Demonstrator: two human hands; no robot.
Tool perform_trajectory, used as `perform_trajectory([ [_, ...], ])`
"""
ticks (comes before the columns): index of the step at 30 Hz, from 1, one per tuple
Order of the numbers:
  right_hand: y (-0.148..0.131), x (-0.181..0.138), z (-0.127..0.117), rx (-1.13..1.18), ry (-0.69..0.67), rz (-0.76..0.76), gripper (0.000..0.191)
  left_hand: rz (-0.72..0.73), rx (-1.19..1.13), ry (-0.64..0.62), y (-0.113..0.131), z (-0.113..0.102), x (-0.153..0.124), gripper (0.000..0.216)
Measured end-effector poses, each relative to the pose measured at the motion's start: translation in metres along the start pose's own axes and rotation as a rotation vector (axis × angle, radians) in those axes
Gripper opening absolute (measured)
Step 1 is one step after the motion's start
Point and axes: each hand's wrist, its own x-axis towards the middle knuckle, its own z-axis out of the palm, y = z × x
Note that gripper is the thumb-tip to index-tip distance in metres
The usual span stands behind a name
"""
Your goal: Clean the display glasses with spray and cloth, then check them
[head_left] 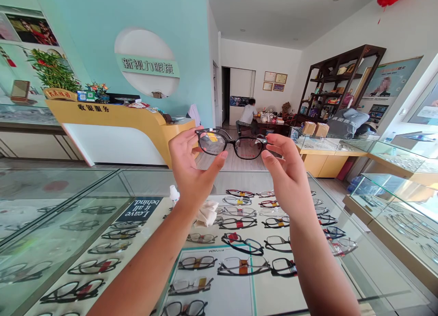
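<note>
A pair of black-framed eyeglasses (230, 142) is held up in front of me, above the glass display case. My left hand (191, 158) pinches its left end, with the thumb under the left lens. At the opposite end, my right hand (282, 163) grips the frame between thumb and fingers. A yellow sticker shows at the left lens, and small red print marks the right one. Below my hands, a crumpled whitish cloth (206, 213) lies on the case beside a small white bottle (174, 195).
Several rows of eyeglasses (237, 223) fill the display case (128, 181) under my arms. A yellow and white counter (119, 135) stands ahead on the left. More glass cases (397, 206) line the right. Two people (247, 113) are farther back, one by a desk, one bent over.
</note>
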Motion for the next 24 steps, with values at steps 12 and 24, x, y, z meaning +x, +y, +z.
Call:
perform_trajectory([
  [12,0.003,0.005,0.000,0.069,0.029,0.018,0.025,0.001,-0.039,0.015,0.005,-0.003,0.002,0.078],
  [24,0.004,0.004,-0.001,0.043,0.029,0.006,0.022,0.029,-0.048,-0.014,0.015,-0.002,0.002,0.067],
])
